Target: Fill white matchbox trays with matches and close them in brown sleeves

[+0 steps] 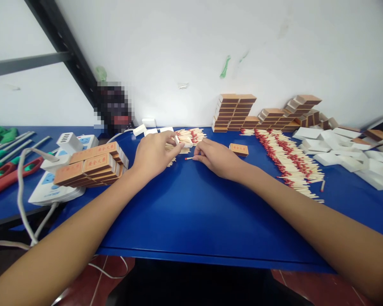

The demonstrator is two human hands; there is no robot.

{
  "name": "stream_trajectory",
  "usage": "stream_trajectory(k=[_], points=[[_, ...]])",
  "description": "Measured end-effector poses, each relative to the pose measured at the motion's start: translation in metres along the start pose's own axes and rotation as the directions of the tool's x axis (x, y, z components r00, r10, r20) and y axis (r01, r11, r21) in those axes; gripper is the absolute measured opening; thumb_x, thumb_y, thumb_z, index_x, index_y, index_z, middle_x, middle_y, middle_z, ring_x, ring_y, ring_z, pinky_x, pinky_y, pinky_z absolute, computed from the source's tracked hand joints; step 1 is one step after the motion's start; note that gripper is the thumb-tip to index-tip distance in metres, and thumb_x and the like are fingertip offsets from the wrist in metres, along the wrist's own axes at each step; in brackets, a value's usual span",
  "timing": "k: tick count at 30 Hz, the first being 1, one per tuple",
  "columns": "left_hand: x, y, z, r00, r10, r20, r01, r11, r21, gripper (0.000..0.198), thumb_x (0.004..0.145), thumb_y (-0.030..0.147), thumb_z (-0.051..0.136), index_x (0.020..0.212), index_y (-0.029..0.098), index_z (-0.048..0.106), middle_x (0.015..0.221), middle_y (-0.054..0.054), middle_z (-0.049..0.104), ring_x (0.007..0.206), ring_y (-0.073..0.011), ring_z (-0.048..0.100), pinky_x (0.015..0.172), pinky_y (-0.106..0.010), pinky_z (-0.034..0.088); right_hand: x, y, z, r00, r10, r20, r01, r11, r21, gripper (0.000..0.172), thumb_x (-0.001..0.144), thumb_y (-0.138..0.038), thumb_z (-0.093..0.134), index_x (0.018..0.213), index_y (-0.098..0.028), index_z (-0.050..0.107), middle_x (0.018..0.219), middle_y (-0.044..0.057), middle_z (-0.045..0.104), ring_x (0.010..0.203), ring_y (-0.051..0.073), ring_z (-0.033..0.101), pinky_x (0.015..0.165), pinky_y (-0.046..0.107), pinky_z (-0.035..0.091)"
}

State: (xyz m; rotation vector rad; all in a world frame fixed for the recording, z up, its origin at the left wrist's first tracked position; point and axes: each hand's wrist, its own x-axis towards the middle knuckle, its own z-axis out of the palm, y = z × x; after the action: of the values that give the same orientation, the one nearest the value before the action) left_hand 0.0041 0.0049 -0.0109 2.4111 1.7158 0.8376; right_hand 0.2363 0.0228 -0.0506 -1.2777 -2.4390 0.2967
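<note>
My left hand [155, 153] rests on the blue table [191, 212], fingers curled around a white inner matchbox tray [182, 142] with matches under it. Just to its right, my right hand [215, 159] lies fingers-down and pinches a single red-tipped match [189, 158] against the table. A small pile of matches [191, 136] lies just beyond both hands. One closed orange matchbox [239, 149] sits alone right of my right hand.
A stack of orange matchboxes [94, 168] sits left on a white power strip [55, 189]. A long spread of matches [287, 159] runs at right, with white trays [338, 148] beyond. More stacked boxes [236, 112] line the wall. Red and green tools [6, 163] lie far left.
</note>
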Motion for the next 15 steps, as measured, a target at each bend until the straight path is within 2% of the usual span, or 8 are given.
stream_trajectory(k=[5, 9, 15], points=[[0.0, -0.001, 0.0, 1.0, -0.003, 0.006, 0.003, 1.0, 0.016, 0.03, 0.098, 0.044, 0.072, 0.12, 0.025, 0.08, 0.109, -0.007, 0.087, 0.111, -0.0357, 0.081, 0.094, -0.045, 0.059, 0.001, -0.002, -0.001, 0.999, 0.021, 0.037, -0.019, 0.999, -0.042, 0.011, 0.107, -0.023, 0.061, 0.096, -0.022, 0.061, 0.103, 0.01, 0.069, 0.098, 0.026, 0.064, 0.084, 0.037, 0.046], [0.001, -0.003, 0.0, 1.0, 0.002, 0.011, -0.002, 1.0, 0.023, 0.03, 0.099, 0.044, 0.072, 0.12, 0.024, 0.08, 0.11, -0.007, 0.087, 0.111, -0.0357, 0.081, 0.092, -0.045, 0.058, -0.003, -0.001, -0.012, 0.999, 0.002, 0.044, -0.001, 0.999, -0.036, 0.012, 0.108, -0.024, 0.058, 0.096, -0.022, 0.06, 0.104, 0.011, 0.068, 0.095, 0.026, 0.064, 0.083, 0.038, 0.045], [-0.001, -0.003, 0.004, 0.988, 0.125, 0.088, -0.124, 0.992, -0.024, 0.029, 0.102, 0.042, 0.071, 0.123, 0.023, 0.077, 0.12, -0.008, 0.086, 0.114, -0.0332, 0.08, 0.092, -0.041, 0.058, -0.006, 0.008, -0.028, 0.991, -0.036, -0.128, 0.031, 0.999, -0.039, 0.011, 0.108, -0.029, 0.056, 0.101, -0.022, 0.059, 0.107, 0.012, 0.067, 0.091, 0.026, 0.062, 0.08, 0.037, 0.043]])
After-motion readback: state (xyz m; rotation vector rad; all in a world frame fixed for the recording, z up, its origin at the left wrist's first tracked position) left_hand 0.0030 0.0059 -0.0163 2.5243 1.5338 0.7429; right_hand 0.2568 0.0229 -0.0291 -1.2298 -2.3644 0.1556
